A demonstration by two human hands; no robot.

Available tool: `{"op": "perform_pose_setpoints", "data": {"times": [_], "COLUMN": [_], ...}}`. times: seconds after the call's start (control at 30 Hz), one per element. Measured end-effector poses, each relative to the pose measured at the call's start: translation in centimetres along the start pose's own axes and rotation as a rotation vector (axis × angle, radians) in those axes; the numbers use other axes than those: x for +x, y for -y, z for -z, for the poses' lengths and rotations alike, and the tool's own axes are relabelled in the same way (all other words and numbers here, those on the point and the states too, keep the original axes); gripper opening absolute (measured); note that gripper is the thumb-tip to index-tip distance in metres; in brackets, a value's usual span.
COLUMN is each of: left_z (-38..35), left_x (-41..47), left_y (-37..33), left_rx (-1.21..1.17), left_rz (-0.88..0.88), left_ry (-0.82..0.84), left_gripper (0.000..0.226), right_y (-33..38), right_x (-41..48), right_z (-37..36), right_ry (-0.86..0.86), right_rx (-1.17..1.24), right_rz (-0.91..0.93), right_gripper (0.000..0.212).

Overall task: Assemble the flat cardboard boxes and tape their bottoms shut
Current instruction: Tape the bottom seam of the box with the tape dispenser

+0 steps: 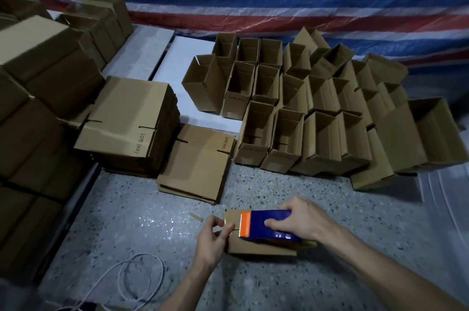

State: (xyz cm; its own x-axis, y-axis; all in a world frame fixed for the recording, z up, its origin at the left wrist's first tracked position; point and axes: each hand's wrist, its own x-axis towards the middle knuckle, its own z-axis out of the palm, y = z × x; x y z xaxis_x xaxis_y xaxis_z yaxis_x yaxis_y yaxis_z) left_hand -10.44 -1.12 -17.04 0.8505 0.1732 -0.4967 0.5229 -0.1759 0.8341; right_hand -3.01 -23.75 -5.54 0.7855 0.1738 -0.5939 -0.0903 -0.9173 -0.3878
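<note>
The right hand (302,222) grips a blue tape dispenser (258,220), pressing it on top of a cardboard box (253,247) that lies on the speckled floor (152,222) in front of the person. The left hand (210,239) pinches the box's left edge, just beside the dispenser's orange blade end. Beyond lie two stacks of flat boxes (132,122), with rows of assembled open boxes (304,107) to their right.

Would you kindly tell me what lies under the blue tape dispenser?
A cardboard box on the floor, with the tape dispenser resting on it in the right hand. Its seam beneath is covered.
</note>
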Motion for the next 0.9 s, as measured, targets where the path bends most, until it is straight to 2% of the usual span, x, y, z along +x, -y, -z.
{"op": "perform_pose_setpoints", "data": {"times": [0.13, 0.23, 0.53, 0.6, 0.73, 0.9], "left_z": [0.0, -0.1, -0.2, -0.2, -0.3, -0.4], "left_x": [0.1, 0.1, 0.3, 0.4, 0.7, 0.7], "left_y": [0.6, 0.8, 1.1, 1.2, 1.0, 0.6], "left_rx": [0.022, 0.020, 0.036, 0.027, 0.014, 0.000], "left_rz": [-0.042, -0.077, -0.118, -0.117, -0.078, -0.014], "left_ry": [-0.010, -0.021, -0.024, -0.028, -0.036, -0.043], "left_gripper": [0.021, 0.021, 0.020, 0.020, 0.019, 0.019], "right_y": [-2.0, -5.5, -16.6, -18.0, -17.7, -10.4], "right_x": [-0.3, -1.1, -4.7, -4.9, -4.3, -0.4], "right_z": [0.9, 2.3, 5.3, 5.5, 5.5, 1.8], "right_ry": [-0.023, -0.029, -0.057, -0.054, -0.029, 0.042], "right_rx": [0.000, 0.001, 0.090, 0.094, 0.026, -0.345], "right_rz": [-0.035, -0.066, -0.094, -0.142, -0.214, -0.150], "right_gripper": [0.056, 0.056, 0.036, 0.038, 0.047, 0.055]}}
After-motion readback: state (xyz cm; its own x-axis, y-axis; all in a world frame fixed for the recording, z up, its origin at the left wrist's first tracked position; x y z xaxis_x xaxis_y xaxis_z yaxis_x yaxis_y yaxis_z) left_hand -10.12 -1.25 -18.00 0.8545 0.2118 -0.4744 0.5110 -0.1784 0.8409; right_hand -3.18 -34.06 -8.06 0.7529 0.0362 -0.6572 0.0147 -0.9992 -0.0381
